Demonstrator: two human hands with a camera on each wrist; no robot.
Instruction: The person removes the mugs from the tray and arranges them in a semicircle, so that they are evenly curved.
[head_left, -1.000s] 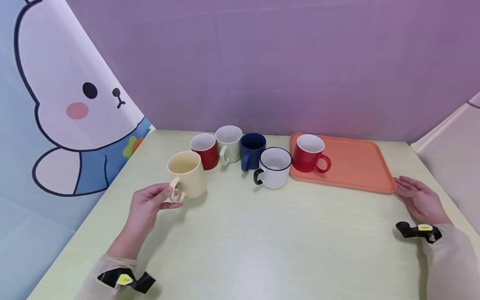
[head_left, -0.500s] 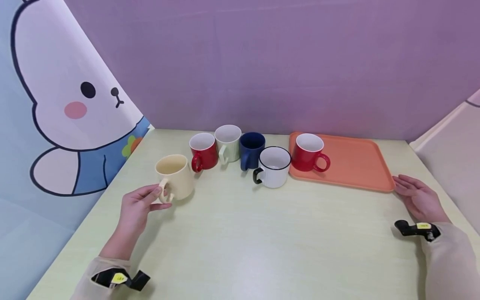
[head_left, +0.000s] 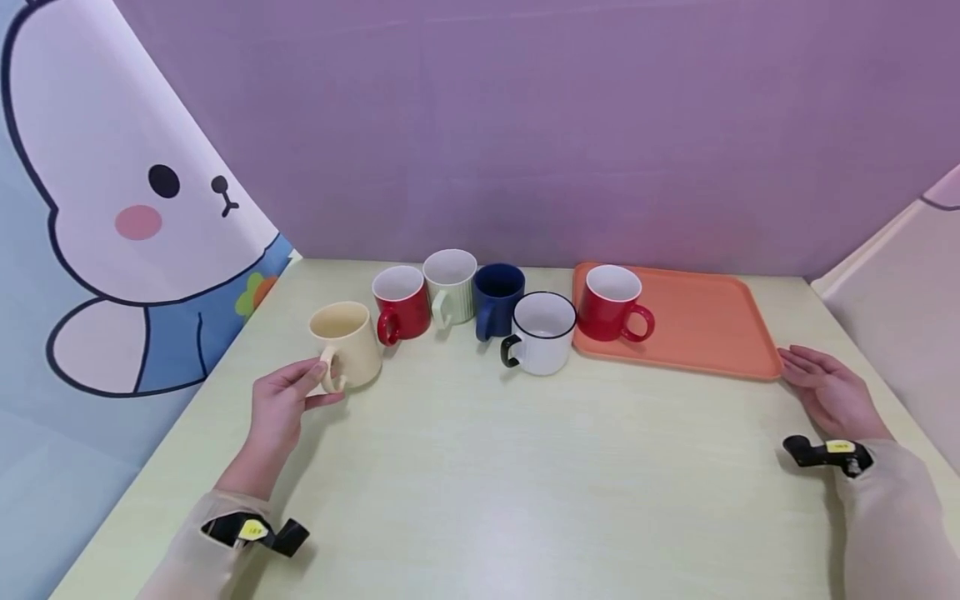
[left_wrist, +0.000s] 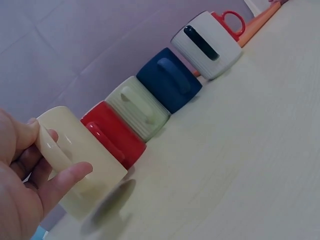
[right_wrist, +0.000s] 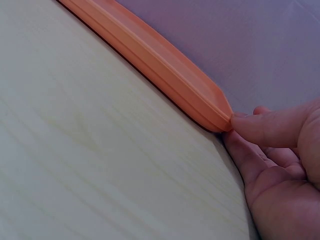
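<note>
My left hand pinches the handle of a cream mug, thumb on one side and fingers on the other. The mug is upright at the left end of a row of mugs, its shadow showing beneath its base. Just behind it to the right stands a red mug with a white inside. At the far right, my right hand holds the near right corner of an orange tray. Its thumb lies at the tray's rim and its fingers reach under the corner.
Along the row stand a pale green ribbed mug, a dark blue mug and a white mug with black rim and handle. Another red mug stands on the tray's left end. A purple cloth hangs behind the table.
The cream mug has moved left in my left hand, then slightly away from me, uncovering the left red mug's handle. My right hand stays at the tray corner.
</note>
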